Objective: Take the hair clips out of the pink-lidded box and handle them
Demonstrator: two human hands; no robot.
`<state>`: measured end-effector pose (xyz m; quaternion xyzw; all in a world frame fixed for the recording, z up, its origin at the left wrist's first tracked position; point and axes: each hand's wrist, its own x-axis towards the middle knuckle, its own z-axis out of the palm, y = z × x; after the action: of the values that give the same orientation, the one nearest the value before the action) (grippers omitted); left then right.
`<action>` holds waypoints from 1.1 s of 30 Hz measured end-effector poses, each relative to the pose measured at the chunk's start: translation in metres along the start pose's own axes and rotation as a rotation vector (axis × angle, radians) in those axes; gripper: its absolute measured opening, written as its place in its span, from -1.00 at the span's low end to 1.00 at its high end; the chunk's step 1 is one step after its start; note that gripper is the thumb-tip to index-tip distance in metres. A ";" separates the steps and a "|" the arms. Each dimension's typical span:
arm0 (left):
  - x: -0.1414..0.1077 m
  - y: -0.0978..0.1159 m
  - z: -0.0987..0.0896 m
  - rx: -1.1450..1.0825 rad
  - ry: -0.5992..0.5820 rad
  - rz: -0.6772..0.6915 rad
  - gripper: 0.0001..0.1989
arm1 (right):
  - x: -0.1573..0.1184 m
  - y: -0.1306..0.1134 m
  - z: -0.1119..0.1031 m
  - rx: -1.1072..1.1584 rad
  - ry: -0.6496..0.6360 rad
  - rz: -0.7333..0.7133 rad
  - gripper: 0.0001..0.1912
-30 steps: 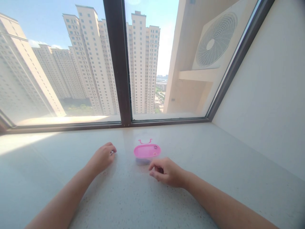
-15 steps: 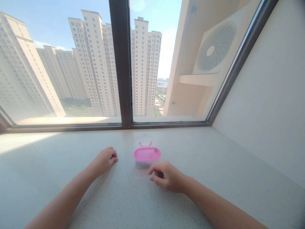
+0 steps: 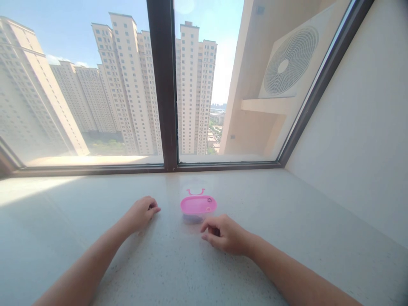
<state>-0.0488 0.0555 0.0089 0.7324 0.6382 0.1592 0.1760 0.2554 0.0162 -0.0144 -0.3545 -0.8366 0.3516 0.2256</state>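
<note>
A small oval box with a pink lid [image 3: 198,205] and a see-through lower part stands on the pale speckled sill. Something dark shows dimly inside it. Just behind the box lies a pink handle [image 3: 195,192]. My left hand [image 3: 144,213] rests on the sill to the left of the box, apart from it, fingers loosely curled with nothing visible in them. Close to the box's front right corner is my right hand [image 3: 223,233], its thumb and fingers curled with a gap between them and nothing held.
A dark window frame [image 3: 169,127] borders the sill at the back, with tall buildings beyond the glass. On the right a white wall [image 3: 360,140] rises from the sill. An air-conditioner unit [image 3: 287,63] is outside.
The view has shifted very slightly. My left thumb has stretched a little to the right. My right hand keeps its place beside the box.
</note>
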 end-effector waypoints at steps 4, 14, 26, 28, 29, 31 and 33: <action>-0.005 0.009 -0.008 -0.297 -0.045 -0.048 -0.66 | 0.000 -0.001 0.000 -0.012 0.000 -0.006 -0.84; -0.039 0.067 0.001 -0.589 -0.032 0.226 -0.66 | 0.000 -0.009 0.009 0.311 -0.070 0.123 -0.77; -0.075 0.102 0.060 -0.432 0.125 0.435 -0.84 | -0.001 -0.022 0.010 0.694 -0.199 0.085 -0.61; -0.075 0.102 0.059 -0.425 0.143 0.446 -0.84 | -0.002 -0.024 0.010 0.683 -0.202 0.088 -0.59; -0.076 0.102 0.059 -0.425 0.152 0.448 -0.84 | -0.002 -0.024 0.010 0.674 -0.205 0.089 -0.58; -0.077 0.103 0.058 -0.426 0.148 0.454 -0.84 | -0.003 -0.025 0.009 0.653 -0.207 0.087 -0.57; -0.076 0.103 0.057 -0.441 0.120 0.458 -0.84 | -0.003 -0.023 0.008 0.635 -0.206 0.086 -0.59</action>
<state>0.0578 -0.0359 0.0049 0.7904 0.4164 0.3720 0.2519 0.2424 -0.0011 -0.0026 -0.2640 -0.6880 0.6377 0.2242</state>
